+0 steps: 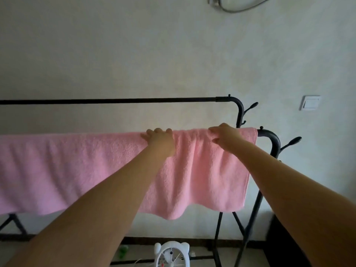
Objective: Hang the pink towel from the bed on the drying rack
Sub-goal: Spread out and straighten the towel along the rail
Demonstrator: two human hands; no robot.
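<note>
**Pink towel draped over the near rail, both hands on its top fold**

The pink towel (192,170) hangs over the nearer of two black horizontal rails of the drying rack (269,135). It runs from the left edge of the view at about 9 o'clock across to the rail's curved right end at about 3 o'clock. Its front panel falls in soft folds, and the lower hem is wavy, dipping lowest near 6 o'clock.

The left hand (160,140) lies on the towel's top fold just right of centre, palm down, with the fingers curled over the crest of the rail. Whether those fingers actually pinch the cloth behind the fold cannot be told. The right hand (225,135) sits on the same fold further toward 3 o'clock, near the towel's right edge. Its fingers are bent and spread over the cloth, the thumb below the fold on the front side. Both bare forearms reach up from the lower corners.

The far rail (115,101) is bare and crosses the view above the towel, at about 12 o'clock from the hands. Hook-shaped pegs stick out from the rack's right uprights. On the wall at 2 o'clock sits a white light switch (310,102). On the floor at 6 o'clock stands a small white fan (172,254).
</note>
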